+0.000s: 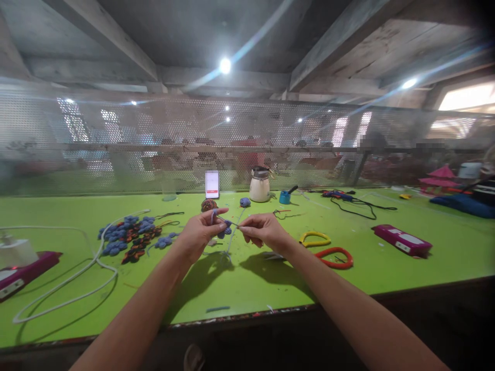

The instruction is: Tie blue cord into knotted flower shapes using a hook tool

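Observation:
My left hand (203,231) pinches a small blue crochet piece (225,230), with blue yarn looped over its raised index finger. In my right hand (263,229) a thin crochet hook (234,225) is held between thumb and fingers, its tip at the blue piece. A pale strand runs from the piece toward a blue yarn ball (245,202) behind the hands. A multicoloured yarn ball (209,205) sits behind my left hand. Blue crocheted flowers (115,246) and dark orange-black ones (135,251) lie in a pile to the left.
Scissors (336,257) with red and yellow handles lie beside my right forearm on the green table (348,288). A white cable (73,281) loops at left. Behind stand a phone (212,184), a jug (259,186) and a blue pot (285,197). Purple power strips (402,240) lie at both sides.

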Demonstrator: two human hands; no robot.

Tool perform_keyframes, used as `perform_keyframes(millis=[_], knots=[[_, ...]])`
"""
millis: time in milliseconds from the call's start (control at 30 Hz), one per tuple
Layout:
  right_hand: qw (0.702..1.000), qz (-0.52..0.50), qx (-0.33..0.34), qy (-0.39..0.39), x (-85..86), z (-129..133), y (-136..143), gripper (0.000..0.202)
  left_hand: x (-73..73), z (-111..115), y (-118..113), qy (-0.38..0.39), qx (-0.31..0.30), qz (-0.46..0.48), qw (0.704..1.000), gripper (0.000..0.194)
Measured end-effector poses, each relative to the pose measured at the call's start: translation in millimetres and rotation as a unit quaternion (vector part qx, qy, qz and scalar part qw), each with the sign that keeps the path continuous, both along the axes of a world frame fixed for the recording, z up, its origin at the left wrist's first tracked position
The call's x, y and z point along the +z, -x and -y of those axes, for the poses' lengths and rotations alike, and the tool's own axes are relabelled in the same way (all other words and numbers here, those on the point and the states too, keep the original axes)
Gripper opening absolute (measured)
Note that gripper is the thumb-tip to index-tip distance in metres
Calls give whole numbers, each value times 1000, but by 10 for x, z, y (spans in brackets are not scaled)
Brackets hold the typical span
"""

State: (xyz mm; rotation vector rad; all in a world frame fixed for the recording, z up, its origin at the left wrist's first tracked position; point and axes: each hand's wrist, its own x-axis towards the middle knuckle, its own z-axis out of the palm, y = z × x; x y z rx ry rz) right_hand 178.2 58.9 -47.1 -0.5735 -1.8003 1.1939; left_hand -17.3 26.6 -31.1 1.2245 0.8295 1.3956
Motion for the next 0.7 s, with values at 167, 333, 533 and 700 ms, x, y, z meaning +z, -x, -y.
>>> perform_keyframes(millis=[167,333,533,700], knots=[[991,-79,33,103,-64,15,74,27,3,26,-54,4,0,-10,1000,39],[983,-108,29,147,-67,43,122,27,18,66,-84,-2,-5,-24,1000,47],[986,-100,-1,131,-49,51,131,28,8,59,-80,-9,-6,-21,1000,54],[987,-86,16,137,-41,50,125,46,3,61,-90,-3,-11,-18,1000,60]])
